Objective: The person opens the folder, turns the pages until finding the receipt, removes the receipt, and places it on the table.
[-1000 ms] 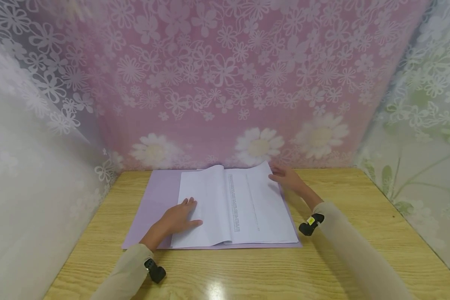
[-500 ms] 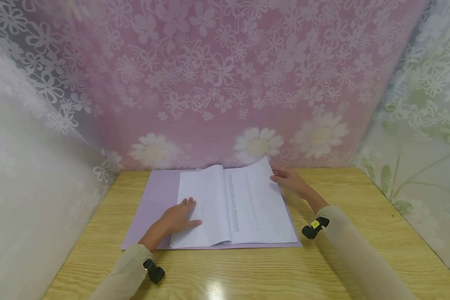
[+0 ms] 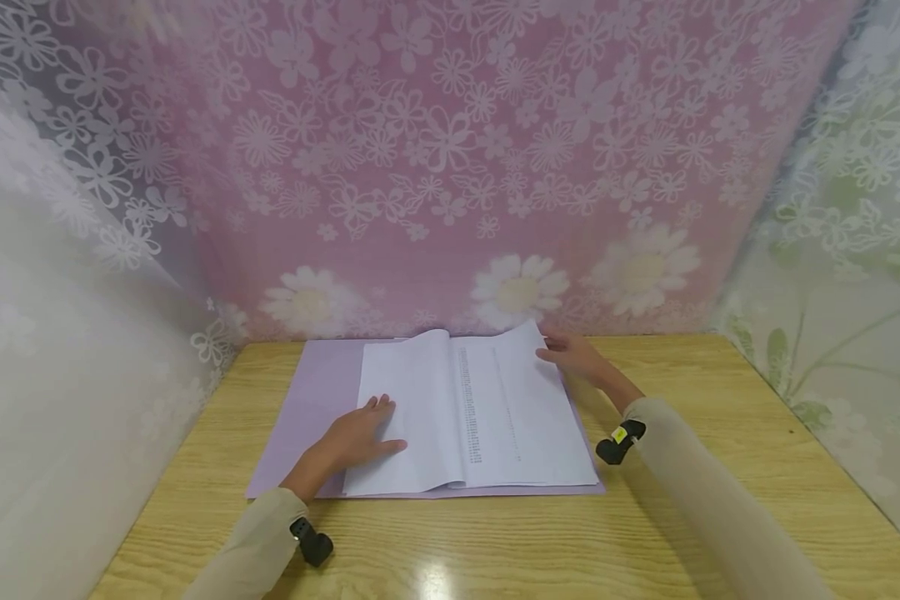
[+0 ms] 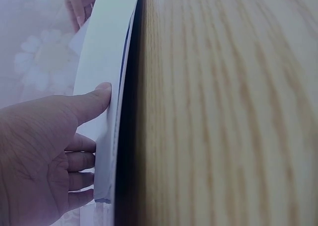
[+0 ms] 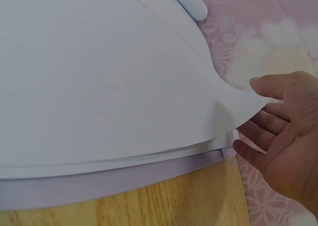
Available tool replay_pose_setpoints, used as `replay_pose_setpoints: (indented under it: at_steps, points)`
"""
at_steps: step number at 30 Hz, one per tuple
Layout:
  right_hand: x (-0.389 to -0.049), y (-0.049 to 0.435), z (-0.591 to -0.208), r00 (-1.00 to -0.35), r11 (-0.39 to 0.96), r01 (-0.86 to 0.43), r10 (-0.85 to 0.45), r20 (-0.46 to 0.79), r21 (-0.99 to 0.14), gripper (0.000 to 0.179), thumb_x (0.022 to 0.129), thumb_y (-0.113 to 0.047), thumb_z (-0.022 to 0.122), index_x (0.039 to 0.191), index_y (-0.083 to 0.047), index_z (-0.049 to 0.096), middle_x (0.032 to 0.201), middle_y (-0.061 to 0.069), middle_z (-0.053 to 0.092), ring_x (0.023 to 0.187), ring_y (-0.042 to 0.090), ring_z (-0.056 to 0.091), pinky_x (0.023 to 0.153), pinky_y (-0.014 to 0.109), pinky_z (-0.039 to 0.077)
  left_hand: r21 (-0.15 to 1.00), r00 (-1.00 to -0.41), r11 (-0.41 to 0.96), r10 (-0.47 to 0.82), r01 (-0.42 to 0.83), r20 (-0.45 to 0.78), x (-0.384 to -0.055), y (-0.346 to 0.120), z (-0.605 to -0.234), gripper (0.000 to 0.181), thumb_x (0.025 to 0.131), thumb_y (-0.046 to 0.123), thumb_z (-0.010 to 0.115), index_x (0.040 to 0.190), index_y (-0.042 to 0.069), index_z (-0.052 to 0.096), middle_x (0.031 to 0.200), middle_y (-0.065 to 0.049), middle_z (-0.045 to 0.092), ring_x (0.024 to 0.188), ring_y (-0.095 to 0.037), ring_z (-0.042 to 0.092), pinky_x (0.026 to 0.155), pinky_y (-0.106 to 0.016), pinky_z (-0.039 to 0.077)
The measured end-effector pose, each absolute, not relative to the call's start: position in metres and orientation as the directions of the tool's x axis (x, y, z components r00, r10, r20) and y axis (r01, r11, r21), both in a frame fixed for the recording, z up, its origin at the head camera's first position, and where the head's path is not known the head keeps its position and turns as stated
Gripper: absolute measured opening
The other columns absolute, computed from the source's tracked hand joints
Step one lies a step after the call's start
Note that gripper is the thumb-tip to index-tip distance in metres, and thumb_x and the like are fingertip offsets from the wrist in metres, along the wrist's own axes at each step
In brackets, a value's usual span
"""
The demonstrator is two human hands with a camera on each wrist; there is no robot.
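A purple folder (image 3: 322, 375) lies spread on the wooden table with white printed sheets bound inside. On the left page (image 3: 420, 400) rests my left hand (image 3: 356, 437), palm down, with thumb and fingers spread. In the left wrist view, the left hand (image 4: 54, 151) lies along the page near the folder's front edge. At the far right corner of the right page (image 3: 521, 400) is my right hand (image 3: 576, 358). In the right wrist view that corner curls up between the thumb and fingers of the right hand (image 5: 288, 131), more sheets (image 5: 149, 161) lying beneath.
A pink flowered cloth (image 3: 450, 167) hangs right behind the table's far edge. Pale flowered cloths (image 3: 847, 250) enclose the sides. Bare wood (image 3: 540, 542) shows in front of the folder and to both sides. Each wrist carries a black camera (image 3: 619, 442).
The right page's far corner has risen slightly and then dipped back, the right hand shifting a little right and back with it. My left hand stays in place.
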State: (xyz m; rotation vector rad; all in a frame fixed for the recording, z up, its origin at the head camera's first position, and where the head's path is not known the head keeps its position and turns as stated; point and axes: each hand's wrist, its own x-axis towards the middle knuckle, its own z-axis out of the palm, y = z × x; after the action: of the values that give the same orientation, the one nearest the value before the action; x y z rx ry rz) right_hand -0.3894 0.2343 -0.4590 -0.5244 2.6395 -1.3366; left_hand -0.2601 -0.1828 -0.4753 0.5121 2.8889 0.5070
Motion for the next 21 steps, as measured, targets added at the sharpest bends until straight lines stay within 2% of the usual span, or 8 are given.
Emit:
replay_pose_setpoints:
  at_steps: [6, 10, 15, 18, 21]
  points:
    - [-0.385, 0.233, -0.459, -0.918, 0.541, -0.292, -0.389, 0.073, -0.789, 0.057, 0.103, -0.018, 0.062, 0.150, 0.007, 0.043, 0.152, 0.030, 0.046, 0.139, 0.050, 0.047, 0.114, 0.060, 0.041, 0.348, -0.928, 0.885, 0.361, 0.310, -0.090, -0.262, -0.183, -0.477, 0.082, 0.096, 0.049, 0.067, 0.154, -0.001, 0.040, 0.162, -0.022, 0.035, 0.152, -0.040, 0.033, 0.119, -0.058, 0.036]
    - [-0.374, 0.232, -0.455, -0.911, 0.521, -0.288, -0.408, 0.061, -0.803, 0.056, 0.104, -0.023, 0.060, 0.151, 0.004, 0.045, 0.152, 0.027, 0.049, 0.140, 0.047, 0.047, 0.113, 0.059, 0.042, 0.356, -0.927, 0.881, 0.364, 0.310, -0.092, -0.262, -0.183, -0.476, 0.082, 0.096, 0.048, 0.067, 0.154, -0.001, 0.040, 0.163, -0.022, 0.035, 0.152, -0.041, 0.033, 0.119, -0.058, 0.035]
    - [-0.358, 0.233, -0.449, -0.903, 0.453, -0.191, -0.429, -0.025, -0.871, 0.064, 0.107, -0.035, 0.054, 0.155, 0.003, 0.037, 0.159, 0.026, 0.039, 0.145, 0.046, 0.042, 0.116, 0.060, 0.038, 0.366, -0.927, 0.879, 0.363, 0.306, -0.098, -0.261, -0.183, -0.474, 0.081, 0.096, 0.048, 0.067, 0.155, -0.001, 0.039, 0.163, -0.021, 0.034, 0.152, -0.040, 0.032, 0.119, -0.058, 0.035]
    - [-0.349, 0.234, -0.448, -0.893, 0.421, -0.126, -0.442, -0.082, -0.898, 0.071, 0.107, -0.042, 0.050, 0.159, 0.003, 0.029, 0.165, 0.025, 0.028, 0.150, 0.045, 0.032, 0.120, 0.061, 0.032, 0.364, -0.927, 0.880, 0.362, 0.306, -0.096, -0.260, -0.183, -0.475, 0.081, 0.096, 0.048, 0.067, 0.155, -0.001, 0.039, 0.163, -0.021, 0.034, 0.152, -0.040, 0.032, 0.119, -0.058, 0.036]
    - [-0.340, 0.233, -0.447, -0.874, 0.408, -0.113, -0.475, -0.105, -0.906, 0.075, 0.108, -0.045, 0.046, 0.161, 0.001, 0.021, 0.169, 0.024, 0.017, 0.154, 0.046, 0.022, 0.122, 0.063, 0.025, 0.369, -0.928, 0.879, 0.360, 0.303, -0.096, -0.260, -0.183, -0.475, 0.081, 0.096, 0.047, 0.067, 0.155, -0.001, 0.040, 0.163, -0.021, 0.034, 0.152, -0.040, 0.032, 0.119, -0.059, 0.035]
